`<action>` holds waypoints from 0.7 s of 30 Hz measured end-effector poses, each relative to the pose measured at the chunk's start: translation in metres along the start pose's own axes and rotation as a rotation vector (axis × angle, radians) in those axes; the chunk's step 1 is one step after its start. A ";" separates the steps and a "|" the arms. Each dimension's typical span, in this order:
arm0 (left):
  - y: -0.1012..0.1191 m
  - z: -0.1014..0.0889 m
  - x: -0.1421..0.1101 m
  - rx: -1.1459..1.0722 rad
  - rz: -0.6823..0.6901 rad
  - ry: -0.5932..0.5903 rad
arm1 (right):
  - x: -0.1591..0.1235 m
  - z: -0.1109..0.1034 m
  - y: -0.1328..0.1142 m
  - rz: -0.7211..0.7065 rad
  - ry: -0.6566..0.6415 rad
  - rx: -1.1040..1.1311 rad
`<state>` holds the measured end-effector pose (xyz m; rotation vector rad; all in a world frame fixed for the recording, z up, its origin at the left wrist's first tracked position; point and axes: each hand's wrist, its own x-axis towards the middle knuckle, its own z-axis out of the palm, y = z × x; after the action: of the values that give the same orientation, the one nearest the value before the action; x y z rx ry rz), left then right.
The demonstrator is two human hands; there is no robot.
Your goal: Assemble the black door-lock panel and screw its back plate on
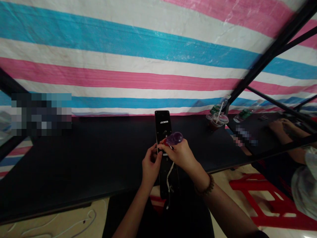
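Centrally, a long black panel lies lengthwise on the dark table, its far end near the striped sheet and its near end at the table's front edge, close to the wearer's lap. The right hand is closed around a purple-handled tool, its bulbous grip against the palm and its red portion directed at the panel; the tip is concealed. The left hand has its fingers bent at the panel's left long edge, with the thumb over the face; whether these digits pinch a small part cannot be told. A pale cable trails along the near half, and a white label marks the far half. Judged by appearance, the panel is stiff, slim and fairly light for its length; its smooth face may be slippery and prone to scratching, and its thin body could suffer under twisting. Suitable holds are the two long edges, one hand on each side, with the cable left slack and never used as a handle. The tool, rigid and probably light, is best held by its rounded grip. Off to the right stands a lidded cup.
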<state>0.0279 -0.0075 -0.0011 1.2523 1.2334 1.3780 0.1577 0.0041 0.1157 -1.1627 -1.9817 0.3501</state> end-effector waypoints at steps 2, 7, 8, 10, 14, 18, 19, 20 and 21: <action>0.001 0.000 -0.001 0.031 0.025 -0.010 | 0.000 0.004 0.000 0.003 0.025 0.003; 0.004 0.000 -0.003 0.076 0.044 -0.032 | 0.000 0.005 -0.001 0.030 0.028 0.111; 0.003 0.000 -0.003 0.074 0.048 -0.033 | -0.001 0.004 -0.001 0.026 0.016 0.140; 0.002 0.000 -0.003 0.068 0.054 -0.037 | -0.003 0.000 0.000 0.009 -0.008 0.181; -0.002 0.001 -0.002 0.044 0.054 -0.036 | -0.005 -0.001 0.004 -0.010 -0.034 0.146; -0.003 0.003 -0.003 0.038 0.056 -0.010 | -0.006 0.007 0.008 -0.005 0.012 0.075; -0.003 0.004 -0.003 0.044 0.057 -0.002 | -0.006 0.010 0.009 -0.002 0.043 0.067; -0.002 0.004 -0.003 0.052 0.060 0.004 | -0.006 0.012 0.009 0.004 0.081 0.061; -0.002 0.004 -0.003 0.062 0.063 0.007 | -0.006 0.014 0.009 0.011 0.124 0.058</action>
<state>0.0323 -0.0099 -0.0034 1.3402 1.2594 1.4001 0.1545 0.0063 0.0980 -1.1316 -1.8470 0.3308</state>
